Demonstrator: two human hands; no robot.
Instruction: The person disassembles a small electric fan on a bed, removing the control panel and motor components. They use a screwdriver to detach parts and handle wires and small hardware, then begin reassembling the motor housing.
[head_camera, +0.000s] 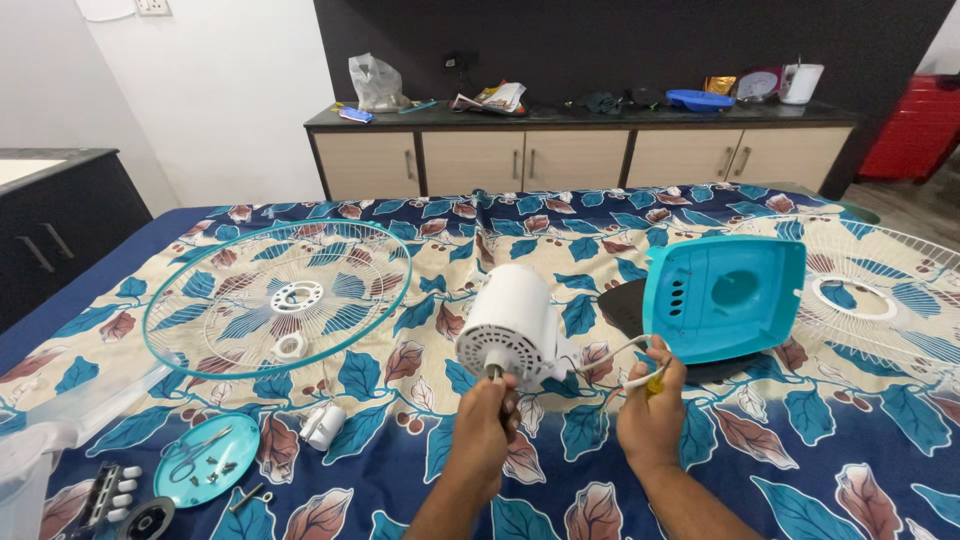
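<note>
Left hand (487, 415) pinched on shaft of white fan motor (512, 325), lying mid-bed on leaf-print sheet (400, 490). Right hand (652, 405) closed around yellow-handled screwdriver (645, 380) near motor wires, beside teal housing (725, 295). Judgement: steady shaft firmly, keep tip clear of wires.

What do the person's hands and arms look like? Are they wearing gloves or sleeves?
No gloves and no sleeves in view. Both the left hand and the right hand are bare, and the forearms are bare too, right down to the bottom edge of the picture. I can see no watch, bracelet or ring on them, though the fingers are curled, so a small ring could be hidden.
</note>
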